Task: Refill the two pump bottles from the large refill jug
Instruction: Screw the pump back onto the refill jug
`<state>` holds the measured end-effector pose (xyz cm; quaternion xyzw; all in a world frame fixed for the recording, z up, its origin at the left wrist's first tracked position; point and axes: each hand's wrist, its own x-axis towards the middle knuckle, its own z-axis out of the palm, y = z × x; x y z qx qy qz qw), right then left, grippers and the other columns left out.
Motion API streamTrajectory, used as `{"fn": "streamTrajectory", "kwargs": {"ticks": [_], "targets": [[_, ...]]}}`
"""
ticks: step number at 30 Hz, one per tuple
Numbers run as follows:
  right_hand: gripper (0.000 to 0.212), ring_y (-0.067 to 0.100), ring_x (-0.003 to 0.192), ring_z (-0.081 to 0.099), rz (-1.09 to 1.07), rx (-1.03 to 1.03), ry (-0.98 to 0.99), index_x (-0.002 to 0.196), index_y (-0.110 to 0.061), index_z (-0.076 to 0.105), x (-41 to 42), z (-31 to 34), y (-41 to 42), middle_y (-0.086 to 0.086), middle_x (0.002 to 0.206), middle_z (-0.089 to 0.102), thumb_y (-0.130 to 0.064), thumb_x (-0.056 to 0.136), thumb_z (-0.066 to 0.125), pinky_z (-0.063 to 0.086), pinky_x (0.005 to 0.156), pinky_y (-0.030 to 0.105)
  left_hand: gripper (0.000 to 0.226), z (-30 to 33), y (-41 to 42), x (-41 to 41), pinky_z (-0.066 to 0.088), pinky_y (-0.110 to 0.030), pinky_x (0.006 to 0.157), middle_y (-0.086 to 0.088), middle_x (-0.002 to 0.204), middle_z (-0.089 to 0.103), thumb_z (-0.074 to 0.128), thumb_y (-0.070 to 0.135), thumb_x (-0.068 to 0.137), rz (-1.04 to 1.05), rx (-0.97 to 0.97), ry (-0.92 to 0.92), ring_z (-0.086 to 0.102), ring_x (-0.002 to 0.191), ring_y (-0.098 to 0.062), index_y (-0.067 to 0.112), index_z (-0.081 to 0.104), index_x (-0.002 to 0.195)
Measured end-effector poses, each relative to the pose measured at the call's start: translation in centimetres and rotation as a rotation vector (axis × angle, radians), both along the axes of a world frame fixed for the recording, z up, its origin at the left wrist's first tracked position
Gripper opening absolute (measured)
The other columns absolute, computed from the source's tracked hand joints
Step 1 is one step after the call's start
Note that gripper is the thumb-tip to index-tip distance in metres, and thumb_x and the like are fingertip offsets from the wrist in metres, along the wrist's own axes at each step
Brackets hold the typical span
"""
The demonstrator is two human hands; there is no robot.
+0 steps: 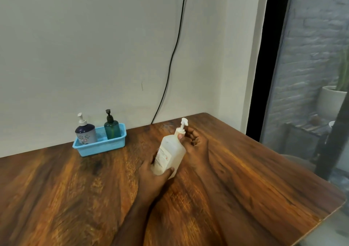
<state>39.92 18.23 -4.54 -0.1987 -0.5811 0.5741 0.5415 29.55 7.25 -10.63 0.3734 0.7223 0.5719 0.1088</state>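
Observation:
The large white refill jug [171, 154] with a white pump top is tilted over the wooden table [75, 189]. My left hand [154, 175] grips its lower body. My right hand [194, 143] curls round the neck just under the pump collar. Two pump bottles stand in a light blue basket [100, 147] by the wall: a dark blue and grey bottle [85, 133] with a white pump on the left, and a teal green bottle [112, 128] with a black pump on the right. Both have their pumps on.
A black cable [170, 64] runs down the white wall to the table's back edge. The table's right edge lies beside a black-framed glass pane [311, 75], with a white pot outside. The basket stands left of the hands.

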Motion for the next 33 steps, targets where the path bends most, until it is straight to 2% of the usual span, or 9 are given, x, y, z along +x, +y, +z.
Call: {"fn": "streamTrajectory", "kwargs": {"ticks": [7,13,15,18,20,23,26,28,33], "targets": [[0.028,0.019,0.09,0.074,-0.012,-0.092,0.069,0.105,-0.011,0.069,-1.3,-0.5,1.3,0.002,0.099,0.077,-0.006,0.081,0.081,0.058,0.07,0.03,0.082,-0.7,0.6,-1.0,0.05,-0.038,0.101,0.011,0.142,0.052,0.086,0.036,0.073,-0.068,0.047,-0.025,0.048,0.129,-0.012,0.033,0.045,0.143],[0.044,0.029,0.096,0.066,-0.059,-0.012,0.046,0.097,-0.025,0.059,-1.8,-0.8,1.9,0.006,0.104,0.069,-0.022,0.066,0.091,0.06,0.077,0.042,0.078,-1.4,1.2,-1.0,0.05,-0.047,0.102,0.017,0.138,0.048,0.084,0.038,0.074,-0.084,0.044,-0.004,0.042,0.127,-0.007,0.033,0.044,0.141],[0.04,0.026,0.098,0.067,0.023,0.023,0.075,0.106,-0.025,0.062,-1.6,-0.8,2.0,0.005,0.108,0.069,-0.033,0.073,0.083,0.059,0.08,0.042,0.078,-1.5,1.3,-1.1,0.051,-0.047,0.102,0.019,0.135,0.048,0.084,0.039,0.074,-0.086,0.052,-0.004,0.042,0.126,-0.006,0.034,0.044,0.141],[0.023,0.019,0.092,0.069,0.189,-0.024,0.181,0.115,-0.013,0.068,-0.9,-0.7,2.1,0.001,0.109,0.073,-0.024,0.097,0.059,0.057,0.078,0.038,0.078,-1.6,1.3,-1.1,0.051,-0.044,0.101,0.017,0.136,0.048,0.084,0.042,0.074,-0.089,0.055,0.014,0.042,0.125,-0.006,0.033,0.045,0.14],[0.023,0.023,0.101,0.071,0.196,-0.029,0.145,0.115,-0.011,0.071,-0.6,-0.7,2.2,0.004,0.115,0.074,-0.018,0.102,0.053,0.057,0.085,0.042,0.075,-1.5,1.2,-1.1,0.051,-0.04,0.1,0.017,0.136,0.048,0.084,0.039,0.075,-0.089,0.062,0.019,0.041,0.125,-0.005,0.035,0.044,0.139],[0.015,0.021,0.094,0.073,0.098,-0.049,0.085,0.107,-0.01,0.072,-0.5,-0.4,1.9,0.005,0.104,0.076,-0.014,0.092,0.069,0.059,0.078,0.039,0.077,-1.6,1.2,-1.2,0.05,-0.041,0.101,0.017,0.139,0.048,0.083,0.039,0.075,-0.092,0.054,0.033,0.042,0.128,-0.008,0.036,0.044,0.14],[0.031,0.01,0.081,0.069,0.024,-0.067,0.06,0.098,-0.017,0.067,-0.7,-0.1,1.3,-0.003,0.091,0.073,-0.007,0.076,0.085,0.058,0.069,0.03,0.083,-1.5,1.1,-1.2,0.05,-0.043,0.102,0.015,0.142,0.048,0.081,0.051,0.069,-0.089,0.039,0.05,0.043,0.132,-0.011,0.035,0.044,0.141],[0.04,0.012,0.083,0.068,0.002,-0.097,0.053,0.096,-0.022,0.063,-0.9,-0.2,1.1,-0.005,0.09,0.071,-0.006,0.07,0.089,0.06,0.073,0.035,0.081,-1.4,1.0,-1.1,0.05,-0.04,0.1,0.021,0.135,0.047,0.079,0.053,0.065,-0.089,0.041,0.067,0.044,0.13,-0.009,0.04,0.044,0.137],[0.03,0.027,0.095,0.07,-0.069,-0.068,0.034,0.099,-0.021,0.071,-0.5,-0.5,1.4,0.001,0.101,0.075,-0.019,0.074,0.088,0.061,0.079,0.048,0.074,-1.4,1.1,-1.1,0.05,-0.035,0.097,0.029,0.13,0.045,0.084,0.039,0.074,-0.087,0.037,0.073,0.042,0.128,-0.007,0.044,0.042,0.134]]}}
